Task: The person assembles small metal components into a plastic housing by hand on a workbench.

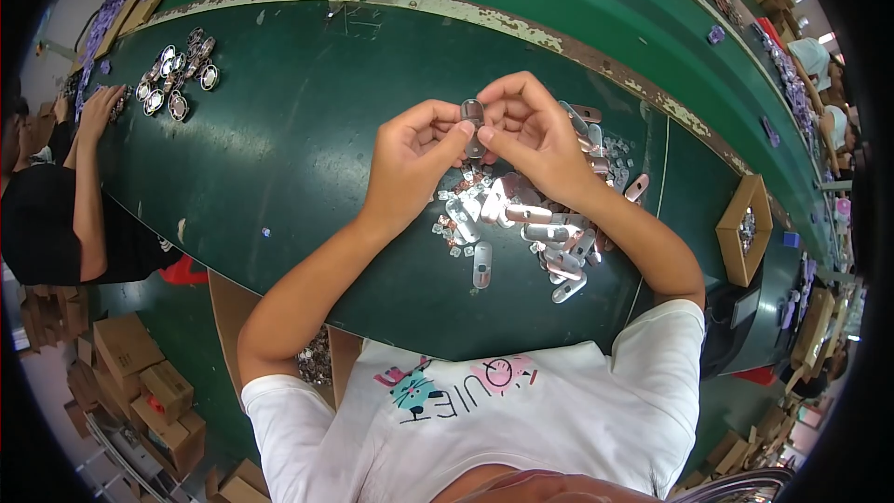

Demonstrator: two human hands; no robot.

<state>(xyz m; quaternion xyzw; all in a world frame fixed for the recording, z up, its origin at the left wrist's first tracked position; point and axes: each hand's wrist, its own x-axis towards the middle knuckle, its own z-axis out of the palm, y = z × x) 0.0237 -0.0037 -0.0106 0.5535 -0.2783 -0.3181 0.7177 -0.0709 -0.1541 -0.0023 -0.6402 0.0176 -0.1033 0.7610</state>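
Observation:
An oblong, shiny metal cover (473,112) with rounded ends is held upright above the green table. My left hand (410,154) pinches its left side between thumb and fingers. On its other side my right hand (542,147) grips it with thumb and fingertips. Fingers hide part of the cover, and whether a smaller piece is between them I cannot tell. Below and to the right lies a loose pile of similar silver and pinkish covers (481,265). Small clear square pieces (456,250) are scattered among them, with more beyond my right wrist.
Round metal parts (177,104) form a cluster at the far left, near a co-worker's hand (98,112). A hexagonal cardboard tray (734,233) with small parts stands at the right. The green conveyor belt (596,9) runs behind a worn metal rail (484,11).

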